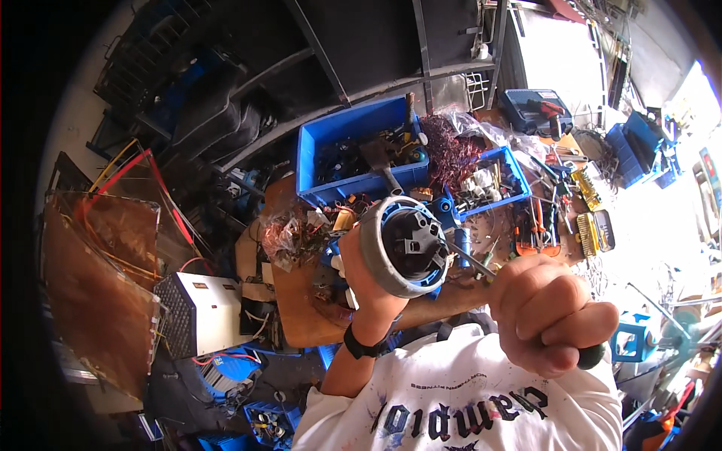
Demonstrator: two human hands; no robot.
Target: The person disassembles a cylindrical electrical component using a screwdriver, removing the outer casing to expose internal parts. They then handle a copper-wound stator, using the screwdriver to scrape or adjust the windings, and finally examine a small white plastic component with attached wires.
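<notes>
My left hand [359, 267] is raised over the workbench, wrapped round the side of a round part, a grey-rimmed housing [374, 252] with a blue inner ring. Inside the ring sits a black core [414, 244] with slots and small terminals, facing up. My right hand [553, 312] is closed in a fist round a screwdriver [475, 262]. Its thin metal shaft points left, and the tip reaches the right side of the housing; whether it touches a screw I cannot tell. The dark end of the handle shows below my fist.
Beyond my hands, the wooden workbench [297, 319] carries a large blue bin [316, 169] of parts, a smaller blue tray [519, 177], tangled dark red wire [455, 154], pliers [538, 218] and a yellow bit set [590, 233]. A white metal box [214, 312] stands at the left.
</notes>
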